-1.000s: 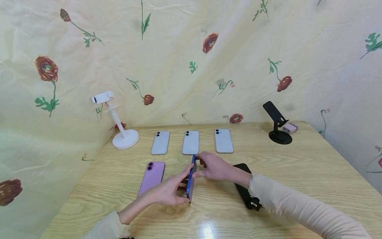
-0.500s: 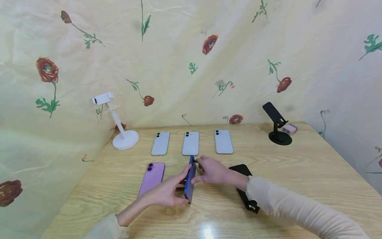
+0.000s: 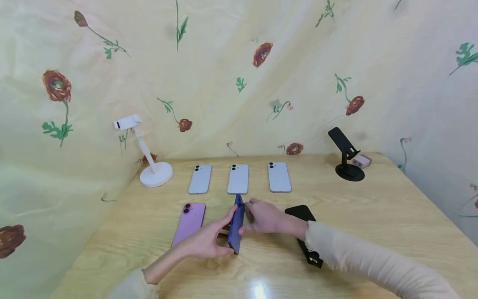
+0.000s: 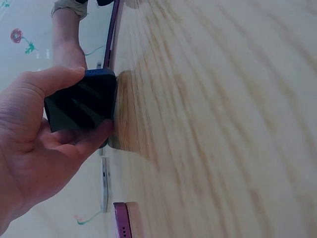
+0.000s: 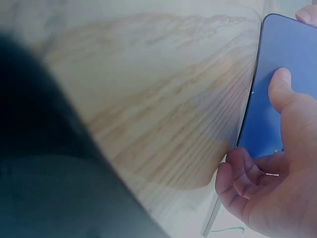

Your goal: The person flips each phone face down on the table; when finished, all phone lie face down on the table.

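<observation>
A blue phone (image 3: 236, 226) stands tilted on its long edge on the table. In the left wrist view its dark screen (image 4: 84, 101) faces my left hand (image 3: 209, 241), which holds it by the edges with thumb and fingers. From the other side, my right hand (image 3: 266, 216) has its thumb on the blue back (image 5: 267, 116). Its other fingers are curled at the phone's camera end, partly hidden. Left of the hands lies a purple phone (image 3: 189, 223), camera side up. Under my right forearm is a flat black object (image 3: 301, 212), partly covered.
Behind the hands lie three white phones (image 3: 200, 178) in a row, backs up. A white phone stand (image 3: 156, 174) is at the back left. At the back right are a black phone stand (image 3: 349, 171) and a pinkish plug (image 3: 362, 160). A flowered cloth (image 3: 209, 83) hangs behind the table.
The blue phone has leaned left, so more of its back shows. My right hand has shifted slightly left and nearer, still at the phone. My left hand keeps its hold.
</observation>
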